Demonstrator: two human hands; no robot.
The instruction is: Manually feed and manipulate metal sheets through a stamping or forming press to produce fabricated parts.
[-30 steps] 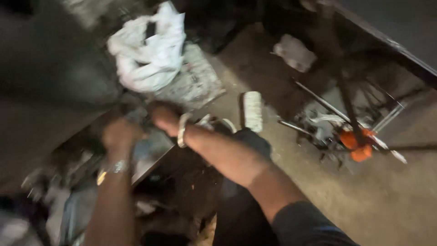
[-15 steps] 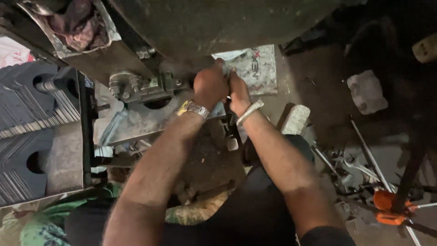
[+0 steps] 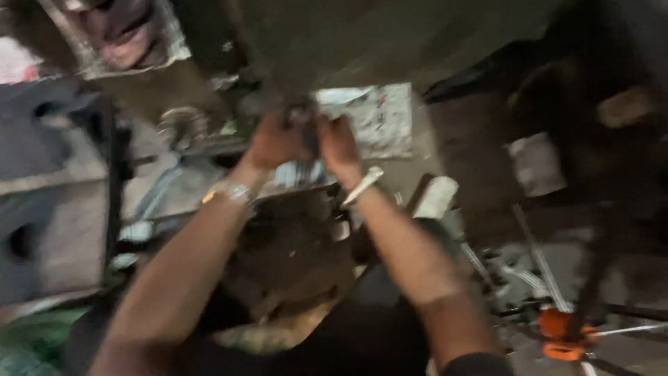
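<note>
Part in hand: small dark metal piece (image 3: pixel 308 129) up at the underside of the big dark machine body (image 3: pixel 362 35), blurred, pinched between both hands.
Left hand (image 3: pixel 275 139): curled shut around the piece; metal bracelet (image 3: pixel 233 191) on wrist.
Right hand (image 3: pixel 339 145): closed against the same piece; pale band (image 3: pixel 362 185) on wrist.
Behind hands: pale printed sheet (image 3: pixel 379 118), rectangular, flat on floor.
Far right: orange tool (image 3: pixel 560 334), low corner.

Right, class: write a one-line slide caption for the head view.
Left hand and right hand grip a dark metal part beneath a machine.
</note>
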